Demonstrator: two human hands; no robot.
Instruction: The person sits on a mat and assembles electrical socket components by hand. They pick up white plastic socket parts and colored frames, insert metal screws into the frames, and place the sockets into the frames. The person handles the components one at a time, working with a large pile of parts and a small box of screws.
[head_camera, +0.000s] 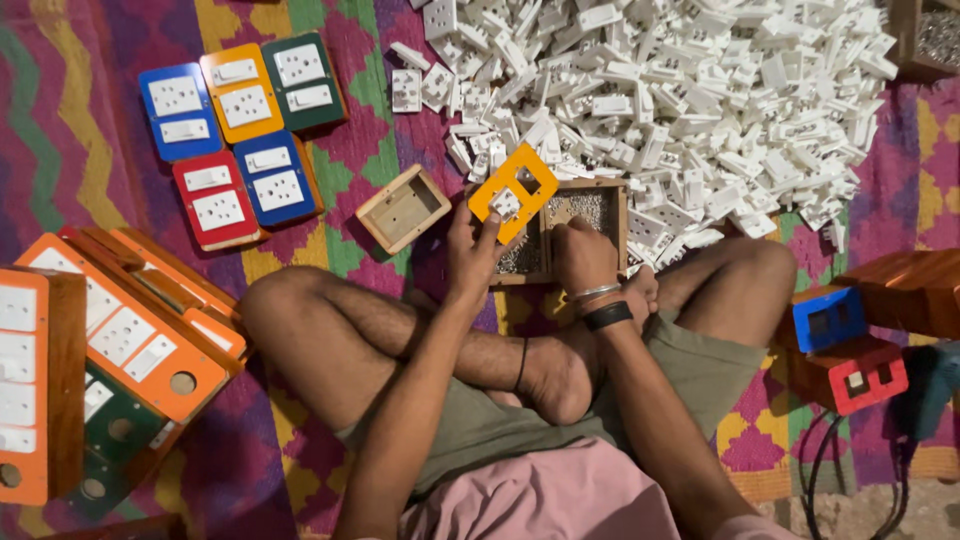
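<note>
Left hand (472, 250) grips orange switch plate (513, 190) tilted up, white socket module (505, 203) seated in its cutout, face toward the person for fitting; right hand (585, 255) curled, fingers down in wooden screw tray (572, 232) just beside; white module heap (680, 100) beyond both hands.

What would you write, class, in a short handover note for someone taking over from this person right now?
Left hand holds an orange plate with one white socket fitted; its other cut-out is empty.
Right hand is dipped into the wooden tray of screws.
Pile of white parts lies ahead; empty wooden box sits left of the tray.
Done: five finished boards far left.
Left: fill the empty cut-out.
</note>
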